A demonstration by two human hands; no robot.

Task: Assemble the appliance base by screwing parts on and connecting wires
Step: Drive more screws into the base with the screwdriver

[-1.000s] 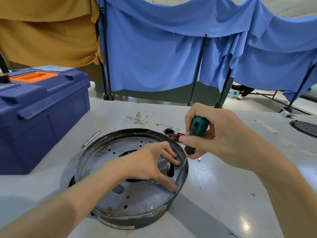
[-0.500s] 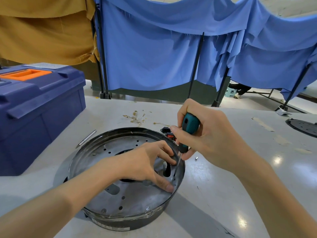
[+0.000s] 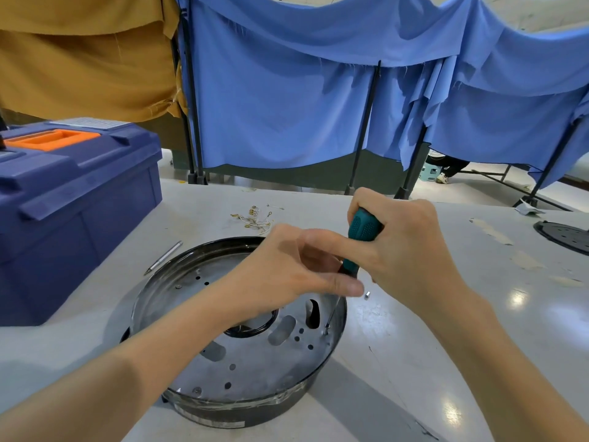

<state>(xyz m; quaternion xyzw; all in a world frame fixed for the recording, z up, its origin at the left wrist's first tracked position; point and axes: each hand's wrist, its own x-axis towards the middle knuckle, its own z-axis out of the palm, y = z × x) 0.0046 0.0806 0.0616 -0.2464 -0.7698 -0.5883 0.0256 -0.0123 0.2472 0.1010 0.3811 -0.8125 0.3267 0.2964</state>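
The round black appliance base (image 3: pixel 255 371) lies on the white table, its perforated metal plate facing up. My right hand (image 3: pixel 411 250) grips the teal handle of a screwdriver (image 3: pixel 361 229), which stands nearly upright. Its tip sits on a screw (image 3: pixel 325 331) just inside the base's right rim. My left hand (image 3: pixel 287 275) is lifted off the plate, and its thumb and fingers pinch the screwdriver's lower neck just above the shaft.
A blue toolbox (image 3: pixel 79 202) with an orange handle stands at the left. A metal rod (image 3: pixel 163 257) lies beside the base, and small wire terminals (image 3: pixel 255 218) lie behind it. A small nut (image 3: pixel 366 295) rests right of the base. A black disc (image 3: pixel 564 234) sits at the far right.
My left hand has lifted from the plate, where its fingers held the screw spot, up to the screwdriver's neck. The right hand stays on the handle.
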